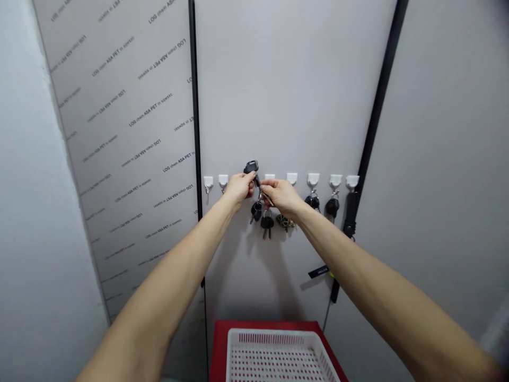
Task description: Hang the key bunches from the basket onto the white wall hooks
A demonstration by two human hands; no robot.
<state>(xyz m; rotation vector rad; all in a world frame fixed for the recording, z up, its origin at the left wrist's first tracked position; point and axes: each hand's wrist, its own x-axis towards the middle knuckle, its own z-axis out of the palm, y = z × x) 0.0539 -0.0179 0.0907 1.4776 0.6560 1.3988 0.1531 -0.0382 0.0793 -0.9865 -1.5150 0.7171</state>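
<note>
In the head view, "LOG chem ASA PET" is printed repeatedly across the left-hand panel [127, 127], while black keys [251, 166] are pinched in the closed grip of left hand [240, 187] and right hand [279, 195] before white hooks [314, 179] on a pale panel [294, 95].

Towards ten o'clock, a tall pale-grey flat panel [135, 143] bears small dark slanting print, repeated over it in rows; it seems to read "LOG chem ASA PET in sqwsxc", though the final letters are uncertain. Some rows appear upside down. Between four and five o'clock, a narrow black rectangular tag [318, 272] carries pale lettering too small to read.
</note>
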